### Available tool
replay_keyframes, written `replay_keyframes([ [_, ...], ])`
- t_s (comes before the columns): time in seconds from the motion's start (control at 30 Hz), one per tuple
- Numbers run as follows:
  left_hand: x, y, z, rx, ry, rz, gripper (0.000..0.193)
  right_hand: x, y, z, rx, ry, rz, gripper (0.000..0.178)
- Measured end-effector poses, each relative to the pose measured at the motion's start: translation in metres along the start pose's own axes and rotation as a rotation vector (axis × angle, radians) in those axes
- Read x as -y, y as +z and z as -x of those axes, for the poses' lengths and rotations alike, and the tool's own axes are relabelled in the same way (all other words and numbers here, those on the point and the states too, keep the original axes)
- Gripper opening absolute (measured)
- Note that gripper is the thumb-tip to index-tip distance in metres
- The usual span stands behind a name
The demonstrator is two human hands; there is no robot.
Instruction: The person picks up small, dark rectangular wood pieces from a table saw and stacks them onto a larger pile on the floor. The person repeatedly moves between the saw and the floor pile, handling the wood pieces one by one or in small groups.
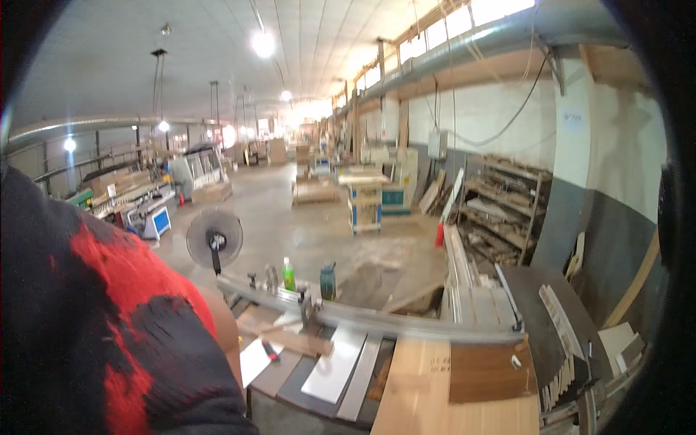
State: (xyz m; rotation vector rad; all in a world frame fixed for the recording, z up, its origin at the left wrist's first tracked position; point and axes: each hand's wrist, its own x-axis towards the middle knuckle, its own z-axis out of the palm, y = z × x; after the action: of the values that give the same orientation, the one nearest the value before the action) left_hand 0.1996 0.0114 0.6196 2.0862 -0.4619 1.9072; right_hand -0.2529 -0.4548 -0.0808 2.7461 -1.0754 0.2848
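Observation:
A black and red sleeve fills the left side, with a strip of bare arm along its right edge. That looks like my left arm, but its hand does not show. My right hand is out of the picture as well. Nearest the sleeve is a workbench with a white panel, a red and black hand tool and a wooden strip. To the right lie a light wood board and a dark brown panel.
A long metal rail crosses behind the boards. Beyond it stand a green bottle, a dark bottle and a round fan. A rack of wood offcuts stands by the right wall. Machines line the far left.

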Motion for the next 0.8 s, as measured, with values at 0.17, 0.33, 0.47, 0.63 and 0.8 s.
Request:
replay_keyframes([
  [0.17,0.018,-0.018,0.025,-0.059,0.041,0.034,0.041,0.013,0.001,0.001,0.092,-0.085,0.226,0.031],
  [0.33,0.031,-0.051,0.063,-0.135,0.054,0.06,0.037,-0.007,0.045,-0.019,-0.388,-0.096,0.1,0.026],
  [0.47,0.054,-0.06,0.13,-0.14,0.025,0.132,0.033,-0.022,0.062,0.002,-0.278,0.096,-0.244,0.021],
  [0.63,0.053,-0.102,0.221,-0.253,0.042,0.246,0.029,0.009,0.058,-0.001,-0.273,0.247,-0.405,0.018],
  [0.8,0.008,-0.078,0.329,-0.331,0.172,0.73,0.025,0.012,0.042,0.021,-0.487,0.204,-0.324,0.018],
])
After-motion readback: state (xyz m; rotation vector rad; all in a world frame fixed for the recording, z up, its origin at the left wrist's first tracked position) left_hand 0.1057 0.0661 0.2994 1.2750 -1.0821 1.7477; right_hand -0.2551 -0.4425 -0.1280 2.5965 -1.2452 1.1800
